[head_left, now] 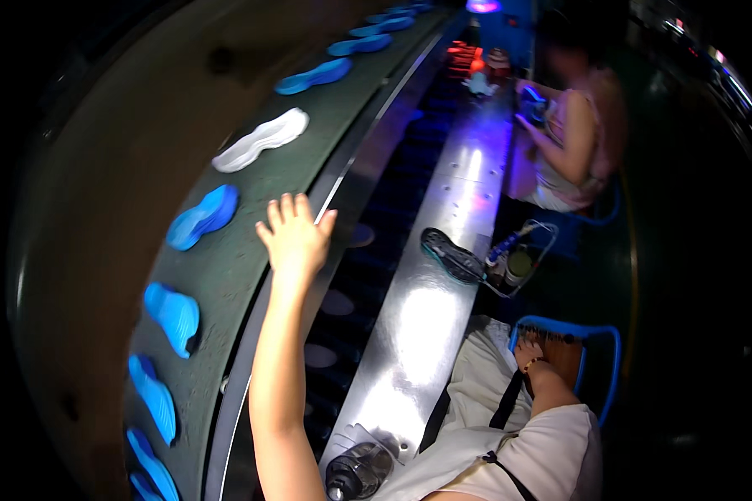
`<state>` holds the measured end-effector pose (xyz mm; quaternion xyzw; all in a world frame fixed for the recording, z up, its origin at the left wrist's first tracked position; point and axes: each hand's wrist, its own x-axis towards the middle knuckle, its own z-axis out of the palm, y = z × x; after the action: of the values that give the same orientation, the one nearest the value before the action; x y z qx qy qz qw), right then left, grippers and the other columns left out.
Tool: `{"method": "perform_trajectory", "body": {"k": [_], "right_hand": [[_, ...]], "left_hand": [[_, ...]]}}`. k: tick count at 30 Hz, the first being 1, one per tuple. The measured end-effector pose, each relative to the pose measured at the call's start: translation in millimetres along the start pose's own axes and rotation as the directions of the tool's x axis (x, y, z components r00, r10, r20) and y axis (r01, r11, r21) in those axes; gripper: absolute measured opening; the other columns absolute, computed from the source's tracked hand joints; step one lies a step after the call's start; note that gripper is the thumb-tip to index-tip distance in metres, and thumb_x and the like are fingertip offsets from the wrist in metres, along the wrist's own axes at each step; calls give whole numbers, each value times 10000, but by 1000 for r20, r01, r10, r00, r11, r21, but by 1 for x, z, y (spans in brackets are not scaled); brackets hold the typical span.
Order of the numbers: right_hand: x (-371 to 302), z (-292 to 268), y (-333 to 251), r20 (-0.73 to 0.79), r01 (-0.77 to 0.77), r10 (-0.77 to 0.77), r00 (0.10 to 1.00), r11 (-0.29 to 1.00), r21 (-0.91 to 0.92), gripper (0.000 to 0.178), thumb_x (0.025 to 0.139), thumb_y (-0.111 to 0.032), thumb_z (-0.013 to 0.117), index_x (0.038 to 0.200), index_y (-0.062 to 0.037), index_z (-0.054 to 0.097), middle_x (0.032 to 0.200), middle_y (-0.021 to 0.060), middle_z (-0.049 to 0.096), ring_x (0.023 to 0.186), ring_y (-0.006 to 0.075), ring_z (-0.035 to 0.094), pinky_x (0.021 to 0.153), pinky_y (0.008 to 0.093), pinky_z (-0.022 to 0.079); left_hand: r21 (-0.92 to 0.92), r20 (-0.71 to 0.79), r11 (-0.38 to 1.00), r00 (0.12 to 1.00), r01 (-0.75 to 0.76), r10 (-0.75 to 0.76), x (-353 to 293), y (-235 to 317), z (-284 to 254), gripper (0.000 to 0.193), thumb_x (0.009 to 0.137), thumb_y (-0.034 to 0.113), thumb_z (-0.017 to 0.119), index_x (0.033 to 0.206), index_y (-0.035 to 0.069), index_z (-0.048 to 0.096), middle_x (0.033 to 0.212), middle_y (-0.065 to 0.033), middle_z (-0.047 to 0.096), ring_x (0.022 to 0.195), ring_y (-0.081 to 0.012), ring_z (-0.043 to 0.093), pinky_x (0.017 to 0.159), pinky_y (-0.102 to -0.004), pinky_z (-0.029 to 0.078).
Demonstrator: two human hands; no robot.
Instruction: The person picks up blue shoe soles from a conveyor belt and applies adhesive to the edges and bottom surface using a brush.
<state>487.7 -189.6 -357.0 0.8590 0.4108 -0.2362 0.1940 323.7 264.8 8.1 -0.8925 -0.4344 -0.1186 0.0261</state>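
Observation:
My left hand is stretched out with its fingers spread, over the near edge of a dark green conveyor belt. It holds nothing. Closest to it on the belt are a blue shoe sole to its left and a white shoe sole beyond it. My right hand lies at my side on the brown seat of a blue-framed chair, fingers extended and nothing visible in them. A black shoe outsole with a teal edge rests on the metal ledge between the conveyor and me.
More blue soles line the belt. A wire holder with a jar hangs beside the ledge. A black-capped bottle is at the ledge's near end. Farther along sits a co-worker holding something blue.

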Motion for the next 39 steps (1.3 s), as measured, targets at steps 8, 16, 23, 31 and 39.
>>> {"method": "perform_trajectory", "body": {"k": [8,16,23,31,39], "right_hand": [[-6,41,-16,-231,248,-339,912,904,-349,330,847,-202,374,1133,-139,527,1311,65,363,1209,235,311,959,430,257],[16,3,-88,488,527,-287,824,704,-476,348,851,-252,407,1171,-170,514,1273,34,435,1206,226,334,964,451,237],[31,6,-112,619,547,-187,763,696,-464,373,857,-298,423,1207,-186,484,1283,18,433,1197,222,364,950,463,263],[49,-8,-134,675,552,-135,725,701,-452,411,864,-350,442,1248,-204,451,1295,-1,430,1186,218,397,933,476,292],[35,-28,-132,490,339,-202,848,917,-209,336,879,-203,398,1192,-159,513,1264,39,463,1181,224,410,942,415,291]], "left_hand": [[58,-69,997,996,-60,64,3,6,0,599,841,458,432,1214,-10,404,1265,-189,405,1223,-349,307,985,-508,244],[28,-16,999,999,-29,30,-2,8,-2,607,839,449,441,1231,-11,382,1271,-203,388,1219,-352,310,978,-515,249],[14,-51,999,998,-30,30,0,7,-4,595,842,438,445,1220,-18,386,1259,-207,392,1211,-344,320,973,-521,254],[-8,-24,1000,1000,-13,13,0,11,-8,595,839,435,452,1226,-12,383,1264,-212,385,1213,-343,316,971,-527,251],[-8,12,1000,1000,10,-10,-2,8,-10,599,838,448,442,1243,13,374,1294,-204,354,1231,-345,289,981,-541,221]]}}
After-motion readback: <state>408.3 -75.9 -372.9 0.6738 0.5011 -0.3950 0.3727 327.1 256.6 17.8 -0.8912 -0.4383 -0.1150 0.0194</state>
